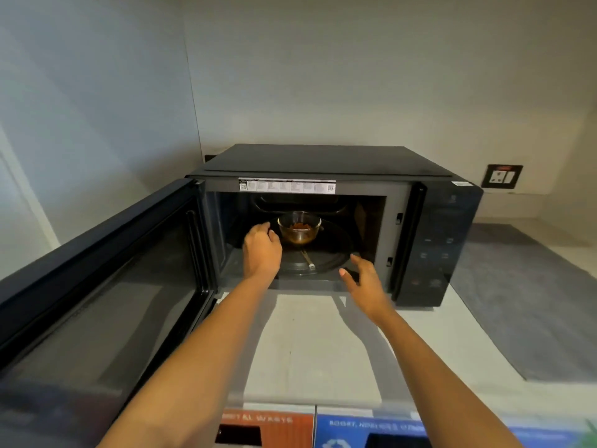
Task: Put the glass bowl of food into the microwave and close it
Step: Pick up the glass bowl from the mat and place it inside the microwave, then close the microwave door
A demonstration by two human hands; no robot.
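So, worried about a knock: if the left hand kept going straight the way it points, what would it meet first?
Probably the glass bowl on the turntable; the left hand is just beside it, though depth is unclear.

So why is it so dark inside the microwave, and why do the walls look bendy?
Head view: the microwave cavity is unlit, so the glass bowl looks dim; the wide-angle lens curves straight edges like the door; both arms cast soft shadows on the counter.
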